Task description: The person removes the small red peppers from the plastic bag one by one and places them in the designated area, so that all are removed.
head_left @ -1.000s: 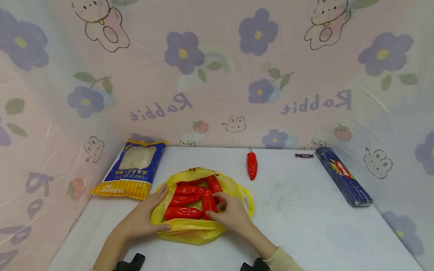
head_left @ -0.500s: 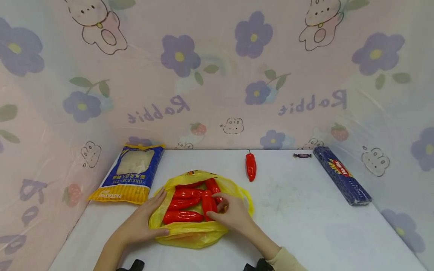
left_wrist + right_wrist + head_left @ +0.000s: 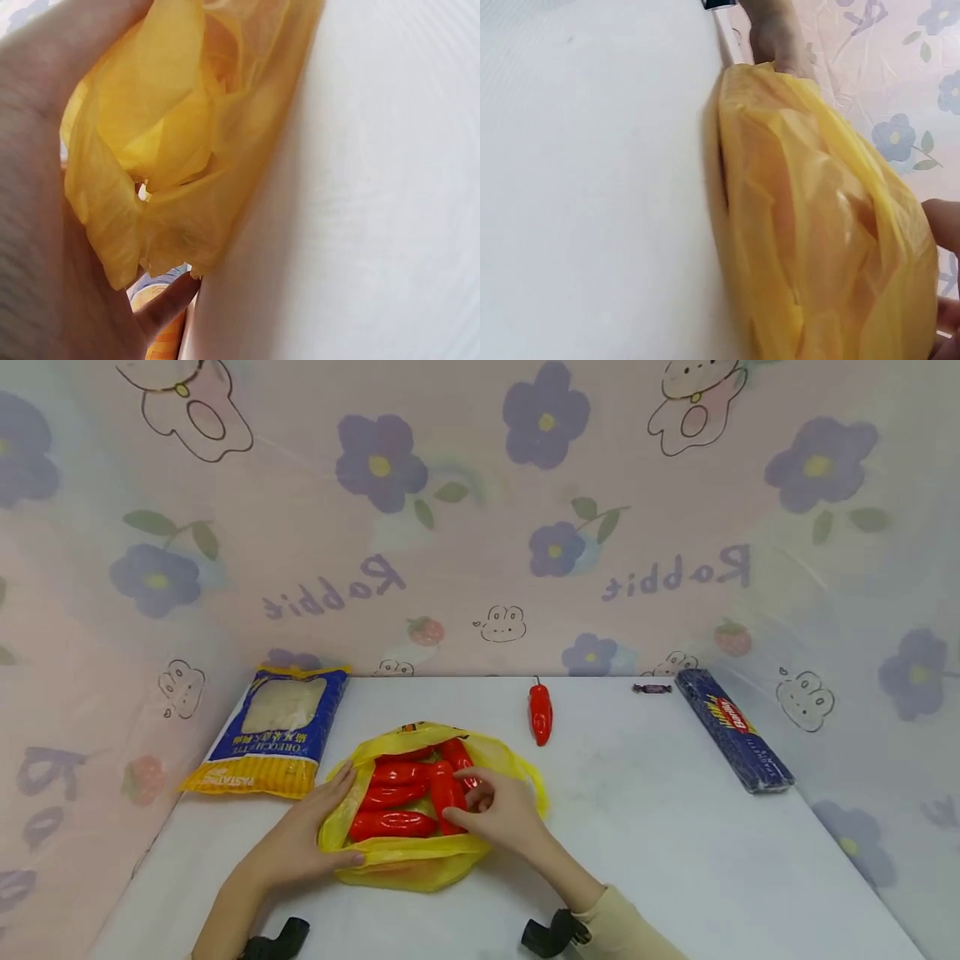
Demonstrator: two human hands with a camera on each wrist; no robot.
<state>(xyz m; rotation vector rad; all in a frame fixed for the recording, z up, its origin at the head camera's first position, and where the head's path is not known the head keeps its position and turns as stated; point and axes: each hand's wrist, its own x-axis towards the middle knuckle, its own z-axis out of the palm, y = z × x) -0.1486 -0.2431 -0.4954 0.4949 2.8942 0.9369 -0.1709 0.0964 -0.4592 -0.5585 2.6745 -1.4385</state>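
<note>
A yellow plastic bag (image 3: pixel 420 868) lies on the white table with its mouth spread, and several glossy red chili peppers (image 3: pixel 393 824) are inside. Along the bag's left side rests my left hand (image 3: pixel 303 835), fingers extended at the rim and thumb across the front edge. My right hand (image 3: pixel 504 810) reaches in from the right and pinches one upright-lying red chili pepper (image 3: pixel 446 797) between thumb and forefinger; its other fingers are curled. In the left wrist view the bag (image 3: pixel 180 150) fills the space beside the palm. The bag (image 3: pixel 817 210) hides the peppers in the right wrist view.
A blue and yellow pasta bag (image 3: pixel 273 735) lies at the back left. One loose red chili pepper (image 3: pixel 540 714) is behind the yellow bag. A small wrapped candy (image 3: pixel 651 688) and a long dark blue packet (image 3: pixel 733 731) lie at the back right, before a patterned curtain (image 3: pixel 480 527).
The whole head view has shifted slightly left and up. The pinched chili pepper tilts a little more, its top leaning left; both hands otherwise keep their places at the bag.
</note>
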